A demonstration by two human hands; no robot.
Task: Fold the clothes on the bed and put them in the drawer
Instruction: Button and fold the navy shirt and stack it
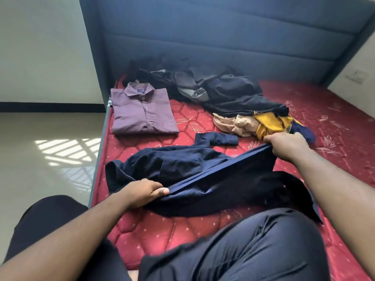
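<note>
On the red mattress (203,230), both hands' grip pinching navy shirt (182,165) edge.

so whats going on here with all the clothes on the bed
A person is folding laundry on a red mattress. Both hands grip one edge of a navy shirt and stretch it taut: the left hand near its close end, the right hand at the far end. A purple shirt already lies folded at the left. An unfolded pile of dark clothes, with tan and yellow pieces beside it, waits near the headboard. No drawer is in view.
</note>
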